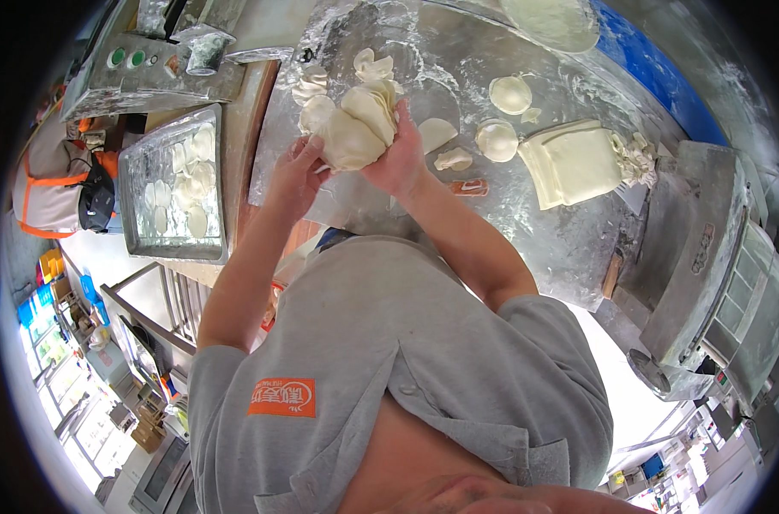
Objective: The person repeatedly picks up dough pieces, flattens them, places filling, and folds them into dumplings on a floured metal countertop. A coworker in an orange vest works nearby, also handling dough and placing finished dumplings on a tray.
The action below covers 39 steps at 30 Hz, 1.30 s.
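Note:
My right hand holds a stack of thin round dough sheets from the side and below. A single dough round lies against the front of that stack, and the fingers of my left hand grip its lower left edge. Several dough pieces rest on the floured metal worktop beyond my hands. To the right of them lie two round dough pieces, a half-round of dough and a crumpled dough scrap. Farther right sits a thick folded dough sheet.
A metal tray with several dough pieces stands at the left. A machine with green buttons is at the upper left, another metal machine at the right. Dough scraps, a wooden handle and an orange-brown item lie on the worktop.

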Available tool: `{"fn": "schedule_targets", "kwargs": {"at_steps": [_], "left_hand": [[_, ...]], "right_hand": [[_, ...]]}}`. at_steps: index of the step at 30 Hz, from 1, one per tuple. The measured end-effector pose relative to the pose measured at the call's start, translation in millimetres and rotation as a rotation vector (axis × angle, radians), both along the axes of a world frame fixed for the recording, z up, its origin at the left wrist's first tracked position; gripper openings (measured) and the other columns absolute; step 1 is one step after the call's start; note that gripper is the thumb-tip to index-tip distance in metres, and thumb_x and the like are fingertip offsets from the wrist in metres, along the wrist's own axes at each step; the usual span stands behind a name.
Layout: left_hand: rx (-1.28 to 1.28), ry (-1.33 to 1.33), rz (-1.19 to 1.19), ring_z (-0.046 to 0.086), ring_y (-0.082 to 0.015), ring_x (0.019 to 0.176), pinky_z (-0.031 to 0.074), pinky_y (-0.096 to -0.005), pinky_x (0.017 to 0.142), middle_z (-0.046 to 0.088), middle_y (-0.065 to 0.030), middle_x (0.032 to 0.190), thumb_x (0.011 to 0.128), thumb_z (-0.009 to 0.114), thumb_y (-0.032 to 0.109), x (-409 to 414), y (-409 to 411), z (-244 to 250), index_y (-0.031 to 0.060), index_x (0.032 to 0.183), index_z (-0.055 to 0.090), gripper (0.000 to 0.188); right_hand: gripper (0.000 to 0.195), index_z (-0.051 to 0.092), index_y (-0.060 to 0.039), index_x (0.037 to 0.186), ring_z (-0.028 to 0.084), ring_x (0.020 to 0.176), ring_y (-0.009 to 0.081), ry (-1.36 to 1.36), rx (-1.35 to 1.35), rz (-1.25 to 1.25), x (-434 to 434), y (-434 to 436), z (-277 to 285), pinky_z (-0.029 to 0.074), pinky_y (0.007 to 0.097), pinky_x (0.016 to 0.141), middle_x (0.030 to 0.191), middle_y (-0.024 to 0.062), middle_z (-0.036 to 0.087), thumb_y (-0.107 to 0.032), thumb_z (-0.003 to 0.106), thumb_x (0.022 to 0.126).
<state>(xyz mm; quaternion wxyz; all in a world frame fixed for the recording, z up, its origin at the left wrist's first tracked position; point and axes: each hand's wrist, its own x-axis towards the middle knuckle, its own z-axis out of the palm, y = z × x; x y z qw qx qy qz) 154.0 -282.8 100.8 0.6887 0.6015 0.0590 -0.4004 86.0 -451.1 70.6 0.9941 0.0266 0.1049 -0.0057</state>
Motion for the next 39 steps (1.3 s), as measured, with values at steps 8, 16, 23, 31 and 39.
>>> {"fn": "schedule_targets", "kwargs": {"at_steps": [8, 16, 23, 31, 39], "left_hand": [[-0.397, 0.317, 0.112, 0.055, -0.0263, 0.124, 0.047, -0.0412, 0.104, 0.054, -0.0115, 0.137, 0.098, 0.058, 0.037, -8.9, -7.3, -22.6, 0.0036, 0.144, 0.039, 0.060], [-0.248, 0.230, 0.041, 0.056, -0.0265, 0.123, 0.048, -0.0392, 0.103, 0.056, -0.0143, 0.134, 0.092, 0.068, 0.025, 10.7, 23.1, -60.1, 0.0020, 0.140, 0.044, 0.059], [0.491, -0.288, 0.000, 0.051, -0.0336, 0.127, 0.045, -0.0433, 0.103, 0.049, -0.0253, 0.138, 0.095, 0.061, 0.045, 37.2, 41.6, -88.6, -0.0003, 0.144, 0.037, 0.072], [-0.624, 0.373, 0.142, 0.050, -0.0437, 0.127, 0.043, -0.0543, 0.103, 0.050, -0.0225, 0.137, 0.101, 0.031, 0.059, 5.7, -19.0, 11.0, 0.0002, 0.142, 0.036, 0.073], [-0.365, 0.251, -0.170, 0.057, -0.0417, 0.120, 0.052, -0.0497, 0.093, 0.051, -0.0215, 0.139, 0.099, 0.030, 0.063, 7.3, -21.3, 17.1, 0.0031, 0.147, 0.034, 0.077]], "right_hand": [[0.081, 0.042, -0.0057, 0.142, 0.047, 0.131, 0.0382, -0.236, -0.113, 0.015, 10.5, -13.1, 4.3, 0.034, 0.0522, 0.113, 0.138, 0.0209, 0.051, -0.068, 0.015, 0.098], [0.079, 0.042, -0.0032, 0.141, 0.049, 0.128, 0.0417, -0.111, -0.134, -0.002, 2.9, -49.8, 9.4, 0.037, 0.0555, 0.109, 0.133, 0.0219, 0.056, -0.065, 0.017, 0.100], [0.057, 0.046, -0.0034, 0.139, 0.056, 0.121, 0.0396, 0.102, -1.026, -0.094, 2.7, -73.5, -20.1, 0.049, 0.0524, 0.096, 0.134, 0.0179, 0.056, -0.047, 0.044, 0.102], [0.064, 0.051, -0.0032, 0.139, 0.057, 0.121, 0.0330, -0.160, -2.406, -0.362, 1.8, -31.8, 17.7, 0.052, 0.0402, 0.090, 0.141, 0.0200, 0.051, -0.039, 0.069, 0.089], [0.043, 0.058, 0.0016, 0.127, 0.064, 0.110, 0.0275, 0.222, -0.722, 0.532, 17.0, -38.1, -10.9, 0.053, 0.0397, 0.092, 0.123, 0.0137, 0.063, -0.022, 0.069, 0.092]]}}
